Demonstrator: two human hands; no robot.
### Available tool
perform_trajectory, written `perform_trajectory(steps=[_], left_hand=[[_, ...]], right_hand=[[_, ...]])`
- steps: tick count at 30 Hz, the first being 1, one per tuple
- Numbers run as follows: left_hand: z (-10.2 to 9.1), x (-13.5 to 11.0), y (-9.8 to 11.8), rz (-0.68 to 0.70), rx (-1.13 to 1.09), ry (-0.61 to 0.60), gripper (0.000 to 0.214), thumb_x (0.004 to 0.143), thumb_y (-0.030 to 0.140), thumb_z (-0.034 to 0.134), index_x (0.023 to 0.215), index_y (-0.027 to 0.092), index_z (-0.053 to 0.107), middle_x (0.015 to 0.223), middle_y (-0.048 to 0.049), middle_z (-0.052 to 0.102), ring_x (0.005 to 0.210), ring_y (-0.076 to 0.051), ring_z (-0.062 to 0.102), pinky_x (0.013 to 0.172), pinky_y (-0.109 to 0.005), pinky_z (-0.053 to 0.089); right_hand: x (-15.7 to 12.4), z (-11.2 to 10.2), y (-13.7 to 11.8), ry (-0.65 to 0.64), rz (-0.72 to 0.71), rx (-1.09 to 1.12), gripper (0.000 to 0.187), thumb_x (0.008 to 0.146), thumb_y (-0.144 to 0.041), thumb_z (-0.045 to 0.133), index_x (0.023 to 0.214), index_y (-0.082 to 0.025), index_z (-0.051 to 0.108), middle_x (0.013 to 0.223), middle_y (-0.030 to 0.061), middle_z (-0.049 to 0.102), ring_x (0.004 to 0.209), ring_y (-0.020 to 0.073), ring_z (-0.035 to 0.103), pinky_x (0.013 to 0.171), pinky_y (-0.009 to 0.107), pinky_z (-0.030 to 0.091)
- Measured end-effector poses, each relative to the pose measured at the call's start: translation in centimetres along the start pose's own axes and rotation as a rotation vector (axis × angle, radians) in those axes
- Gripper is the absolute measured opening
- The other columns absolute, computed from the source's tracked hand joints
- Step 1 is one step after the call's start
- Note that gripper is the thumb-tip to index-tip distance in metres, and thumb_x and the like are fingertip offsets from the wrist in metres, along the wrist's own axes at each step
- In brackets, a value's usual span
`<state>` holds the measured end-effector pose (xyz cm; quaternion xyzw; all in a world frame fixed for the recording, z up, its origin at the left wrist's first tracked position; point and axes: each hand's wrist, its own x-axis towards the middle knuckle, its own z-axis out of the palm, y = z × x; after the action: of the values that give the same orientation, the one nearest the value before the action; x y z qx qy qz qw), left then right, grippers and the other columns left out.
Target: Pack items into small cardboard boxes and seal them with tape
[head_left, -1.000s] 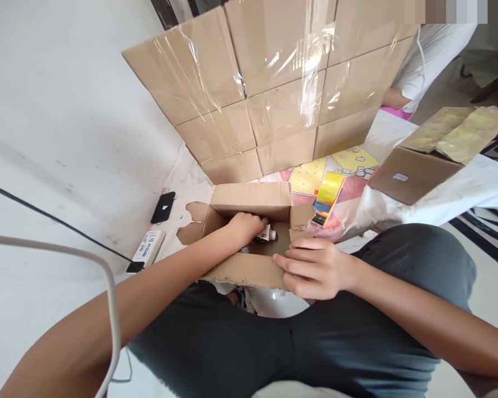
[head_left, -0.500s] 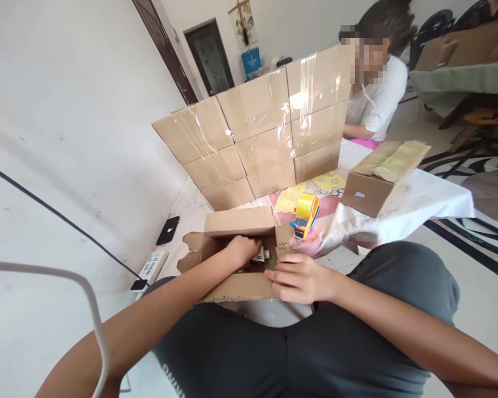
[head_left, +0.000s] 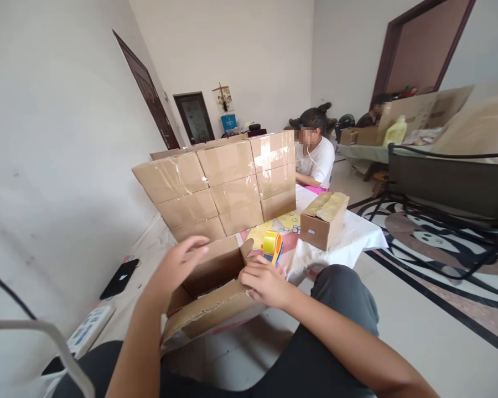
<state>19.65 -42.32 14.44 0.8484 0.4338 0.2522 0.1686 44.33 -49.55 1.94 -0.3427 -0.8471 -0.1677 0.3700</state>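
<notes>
Below me an open cardboard box [head_left: 218, 309] stands at the table's edge, tilted a little, its front flap towards me. My left hand [head_left: 178, 268] is raised over the box's left side with its fingers stretched apart, and nothing shows in it. At the right corner of the box, my right hand [head_left: 265, 281] has its fingers curled over the edge and grips it. Most of the inside of the box is hidden by the flap and my left hand. Just beyond my right hand sits a tape dispenser [head_left: 273, 243] with a yellow roll.
A taped cardboard partition [head_left: 232, 190] stands across the table. To the right is a closed cardboard box [head_left: 321, 224] on the white cloth [head_left: 357, 232]. A black phone [head_left: 119, 279] and a white power strip [head_left: 87, 329] lie at left. One person [head_left: 315, 155] sits behind the partition.
My left hand has come up out of the box, and the white-capped item seen near it is out of sight. My right hand stays at the box's edge. The view has tilted up.
</notes>
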Motion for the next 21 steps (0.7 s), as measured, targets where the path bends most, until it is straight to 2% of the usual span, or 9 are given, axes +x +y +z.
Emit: perform_trajectory(steps=[2,4,6,9,12,14,16,19,21], left_hand=[[-1.4,-1.8,-2.7,-0.104,0.010,0.330,0.036,0.096,0.056,0.051,0.119,0.032,0.066,0.127,-0.0014,0.071,0.118,-0.029,0.065,0.097,-0.043,0.055],[-1.3,-3.6,-6.5,-0.223,0.014,0.688,0.041,0.092,0.059,0.055,0.117,0.030,0.067,0.121,-0.0029,0.071,0.110,-0.031,0.067,0.098,-0.048,0.054],[0.1,-5.1,-10.4,-0.328,-0.098,0.833,0.059,0.091,0.065,0.054,0.130,0.022,0.059,0.133,-0.0110,0.065,0.124,-0.036,0.060,0.106,-0.054,0.048],[3.5,-6.2,-13.6,-0.404,-0.546,0.665,0.081,0.088,0.083,0.036,0.138,0.021,0.052,0.147,-0.0156,0.057,0.135,-0.039,0.053,0.104,-0.057,0.050],[6.0,-6.5,-13.3,-0.273,-0.777,0.452,0.094,0.083,0.093,0.024,0.139,0.025,0.056,0.145,-0.0111,0.061,0.143,-0.036,0.047,0.120,-0.054,0.037],[6.6,-6.8,-12.4,-0.139,-0.801,0.320,0.095,0.084,0.094,0.023,0.143,0.027,0.056,0.144,-0.0090,0.063,0.147,-0.032,0.044,0.129,-0.050,0.023],[6.7,-7.1,-11.8,-0.059,-0.827,0.274,0.094,0.086,0.091,0.023,0.146,0.027,0.055,0.150,-0.0082,0.058,0.150,-0.031,0.040,0.131,-0.049,0.017],[6.3,-7.6,-12.0,-0.020,-0.815,0.326,0.088,0.090,0.086,0.029,0.150,0.026,0.052,0.162,-0.0075,0.045,0.153,-0.032,0.034,0.131,-0.051,0.019],[6.0,-7.9,-12.4,0.041,-0.777,0.292,0.091,0.088,0.087,0.033,0.156,0.026,0.046,0.165,-0.0089,0.040,0.155,-0.034,0.031,0.131,-0.052,0.018]], right_hand=[[0.5,0.4,0.1,0.013,0.041,-0.031,0.009,0.090,-0.013,0.052,0.088,-0.022,0.052,0.079,0.0003,0.062,0.074,0.0169,0.053,0.084,0.034,0.035],[0.9,0.8,0.0,0.044,0.062,-0.052,0.011,0.094,-0.013,0.050,0.089,-0.022,0.052,0.079,0.0001,0.062,0.075,0.0166,0.052,0.082,0.034,0.032],[1.2,1.2,-0.1,0.062,0.056,-0.066,0.013,0.095,-0.011,0.047,0.089,-0.022,0.053,0.082,0.0007,0.063,0.077,0.0165,0.052,0.081,0.035,0.031],[1.2,1.8,-0.3,0.054,0.036,-0.086,0.017,0.091,-0.008,0.047,0.091,-0.022,0.056,0.087,0.0016,0.066,0.080,0.0171,0.053,0.084,0.037,0.032],[1.0,2.5,-0.5,0.064,0.087,-0.094,0.021,0.085,-0.009,0.055,0.098,-0.024,0.061,0.106,0.0040,0.069,0.094,0.0211,0.056,0.095,0.044,0.034],[1.1,2.9,-0.5,0.142,0.252,-0.094,0.029,0.082,-0.017,0.067,0.109,-0.027,0.065,0.131,0.0080,0.063,0.117,0.0302,0.054,0.103,0.053,0.032],[1.2,3.4,-0.3,0.283,0.518,-0.036,0.051,0.078,-0.028,0.078,0.126,-0.030,0.063,0.150,0.0114,0.048,0.136,0.0388,0.042,0.109,0.059,0.032],[1.2,4.4,0.6,0.468,0.849,0.281,0.077,0.077,-0.043,0.082,0.146,-0.030,0.050,0.149,0.0137,0.049,0.141,0.0367,0.043,0.112,0.057,0.040],[0.9,5.2,1.3,0.437,0.907,0.550,0.075,0.081,-0.050,0.078,0.147,-0.029,0.049,0.136,0.0117,0.060,0.131,0.0322,0.055,0.107,0.052,0.048]])
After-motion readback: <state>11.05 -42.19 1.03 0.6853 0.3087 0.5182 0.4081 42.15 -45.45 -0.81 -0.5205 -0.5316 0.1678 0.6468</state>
